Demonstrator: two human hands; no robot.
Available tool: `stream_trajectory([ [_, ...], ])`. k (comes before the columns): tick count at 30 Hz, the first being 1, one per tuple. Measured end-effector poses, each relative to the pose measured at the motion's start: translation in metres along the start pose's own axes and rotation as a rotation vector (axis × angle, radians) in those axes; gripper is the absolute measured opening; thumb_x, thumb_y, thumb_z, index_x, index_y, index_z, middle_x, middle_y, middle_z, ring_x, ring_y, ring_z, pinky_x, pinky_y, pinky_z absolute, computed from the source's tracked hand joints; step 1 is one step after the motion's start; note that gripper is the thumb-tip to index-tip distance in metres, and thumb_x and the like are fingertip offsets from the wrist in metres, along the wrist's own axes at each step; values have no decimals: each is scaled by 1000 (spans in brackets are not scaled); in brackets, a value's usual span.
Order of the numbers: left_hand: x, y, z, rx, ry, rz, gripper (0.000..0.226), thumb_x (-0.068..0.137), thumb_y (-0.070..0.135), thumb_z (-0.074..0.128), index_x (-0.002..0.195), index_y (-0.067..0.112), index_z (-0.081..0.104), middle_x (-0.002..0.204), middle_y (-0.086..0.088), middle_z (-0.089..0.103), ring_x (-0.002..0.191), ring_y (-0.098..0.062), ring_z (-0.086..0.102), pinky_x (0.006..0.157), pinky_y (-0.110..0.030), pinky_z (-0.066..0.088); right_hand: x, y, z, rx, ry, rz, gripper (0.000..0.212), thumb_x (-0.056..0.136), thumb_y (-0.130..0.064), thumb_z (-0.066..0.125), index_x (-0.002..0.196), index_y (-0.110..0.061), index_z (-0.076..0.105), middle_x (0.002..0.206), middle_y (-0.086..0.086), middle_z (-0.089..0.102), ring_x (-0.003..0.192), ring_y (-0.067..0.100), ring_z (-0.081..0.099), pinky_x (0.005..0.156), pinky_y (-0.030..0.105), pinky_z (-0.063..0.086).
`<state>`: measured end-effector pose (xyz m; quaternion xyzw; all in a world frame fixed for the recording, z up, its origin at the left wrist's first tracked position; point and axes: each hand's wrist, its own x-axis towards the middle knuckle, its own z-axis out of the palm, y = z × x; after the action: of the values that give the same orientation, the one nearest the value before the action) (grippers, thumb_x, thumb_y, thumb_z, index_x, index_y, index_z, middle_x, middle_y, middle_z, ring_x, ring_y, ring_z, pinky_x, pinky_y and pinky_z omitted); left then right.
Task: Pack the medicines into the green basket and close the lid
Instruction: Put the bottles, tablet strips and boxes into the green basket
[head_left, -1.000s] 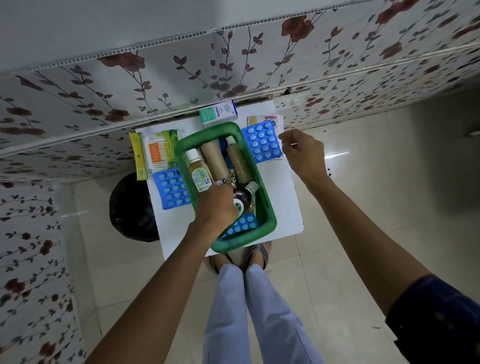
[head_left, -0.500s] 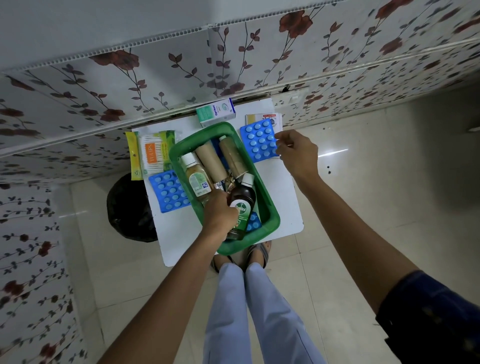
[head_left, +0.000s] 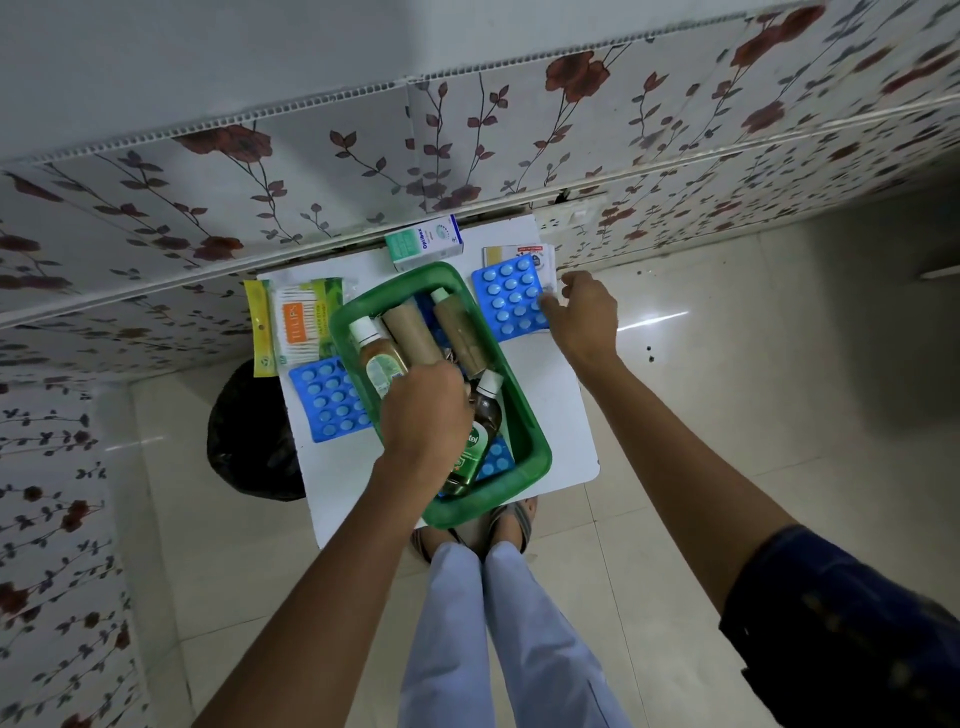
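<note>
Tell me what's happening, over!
Left hand in basket, over the bottles. Right hand on blue pill sheet, grip unclear. No lid visible.

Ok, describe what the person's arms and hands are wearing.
Both forearms are bare, as are the left hand and right hand: no gloves, and no rings or watch that I can make out. The right arm has a dark navy short sleeve at the upper arm. The left arm's sleeve is out of view.
</note>
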<state>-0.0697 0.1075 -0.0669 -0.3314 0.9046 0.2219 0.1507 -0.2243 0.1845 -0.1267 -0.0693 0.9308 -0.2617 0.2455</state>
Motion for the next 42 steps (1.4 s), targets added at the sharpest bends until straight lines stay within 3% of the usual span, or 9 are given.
stream_trajectory([
  [4, 4, -6, -22, -467, 332, 47, 21, 89, 21, 53, 92, 8, 69, 67, -5, 70, 54, -22, 61, 52, -29, 49, 11, -12, 21, -219, -66, 22, 66, 79, -40, 66, 125, -1, 41, 129, 19, 47, 118, 34, 45, 96, 41, 42],
  [9, 7, -56, -20, -803, 641, -262, 17, 86, 14, 54, 100, 13, 64, 79, 5, 61, 64, 3, 56, 62, -19, 46, 16, -15, 27, -228, -44, 86, 63, 79, -29, 69, 126, 0, 38, 132, 20, 42, 122, 34, 40, 96, 41, 43],
  [15, 12, -145, 38, -640, 311, -704, 57, 69, 36, 69, 115, 7, 53, 121, -21, 55, 103, -35, 59, 82, -44, 52, 17, -20, 28, -185, -129, 100, 72, 75, -20, 73, 131, -2, 31, 134, 21, 40, 120, 38, 46, 95, 41, 45],
  [22, 17, -140, 57, -749, 233, -823, 80, 56, 26, 85, 119, 2, 42, 126, -21, 54, 113, -37, 54, 91, -53, 49, 18, -28, 23, -118, -200, 187, 52, 72, -16, 74, 115, -1, 49, 122, 16, 57, 114, 32, 54, 85, 34, 47],
  [25, 23, -141, 57, -693, 194, -861, 74, 56, 29, 85, 114, -1, 49, 121, -22, 59, 107, -38, 58, 88, -51, 51, 13, -32, 9, -153, -245, 122, 41, 76, -19, 70, 112, -5, 56, 118, 14, 62, 111, 31, 56, 86, 32, 44],
  [30, 14, -139, 56, -818, 275, -826, 47, 68, 22, 78, 109, 6, 61, 114, -15, 66, 103, -33, 63, 87, -42, 53, -50, -53, -45, 144, 63, -154, 27, 88, -1, 51, 114, -2, 45, 105, 3, 57, 93, 20, 55, 79, 32, 50],
  [34, -5, -140, 45, -1043, 362, -828, 33, 76, 17, 70, 107, 7, 64, 110, -12, 68, 97, -28, 65, 87, -39, 53, -110, -59, -49, 201, -184, -214, 34, 89, -3, 53, 121, -10, 41, 104, -4, 55, 91, 9, 51, 66, 5, 42],
  [37, -22, -145, 28, -1148, 444, -826, 32, 79, 18, 67, 109, 10, 62, 108, -5, 65, 100, -25, 64, 90, -42, 52, -127, -48, -12, 133, -409, -178, 46, 88, -11, 57, 130, -13, 38, 125, 6, 57, 108, 19, 55, 82, 22, 42],
  [42, -38, -131, -6, -1312, 498, -675, 4, 87, 19, 58, 87, 18, 62, 95, -1, 66, 92, -20, 62, 79, -36, 51, -126, -34, 18, -156, -339, -354, 50, 86, -9, 55, 134, -9, 40, 130, 16, 49, 118, 30, 48, 91, 33, 43],
])
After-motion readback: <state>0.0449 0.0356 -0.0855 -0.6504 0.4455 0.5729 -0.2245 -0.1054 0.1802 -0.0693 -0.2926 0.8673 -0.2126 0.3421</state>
